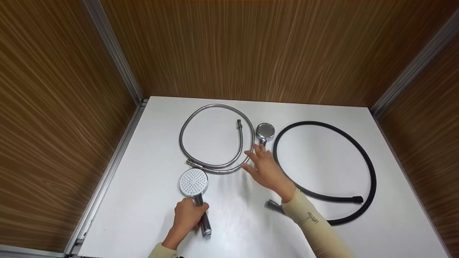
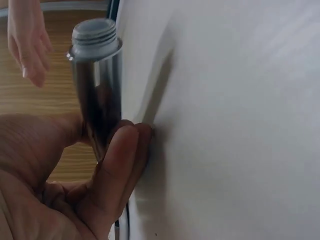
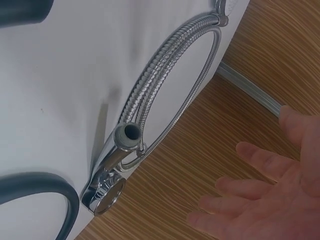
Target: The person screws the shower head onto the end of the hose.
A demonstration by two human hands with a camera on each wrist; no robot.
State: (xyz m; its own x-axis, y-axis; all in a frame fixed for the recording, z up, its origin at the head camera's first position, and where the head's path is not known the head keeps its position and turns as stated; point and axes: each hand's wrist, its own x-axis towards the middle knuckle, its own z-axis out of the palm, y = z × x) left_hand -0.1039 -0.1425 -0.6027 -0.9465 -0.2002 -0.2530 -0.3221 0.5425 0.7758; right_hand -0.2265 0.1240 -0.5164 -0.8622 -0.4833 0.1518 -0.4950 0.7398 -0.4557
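Note:
My left hand (image 1: 188, 214) grips the handle of a chrome shower head (image 1: 193, 182), its white dotted spray face turned up. In the left wrist view the threaded handle end (image 2: 94, 37) rises past my fingers, tilted off the white surface. My right hand (image 1: 266, 170) is held over the table with fingers spread and nothing in them. Just beyond its fingertips lies a second, smaller chrome shower head (image 1: 265, 131), its handle partly hidden by the hand. The right wrist view shows that handle's hollow end (image 3: 131, 132). A coiled silver metal shower hose (image 1: 181, 138) lies left of it.
A black shower hose (image 1: 373, 175) loops on the right side of the white table (image 1: 143, 172), one end (image 1: 273, 205) beside my right forearm. Wood-patterned panels (image 1: 233, 50) with metal edge strips stand at the back, left and right.

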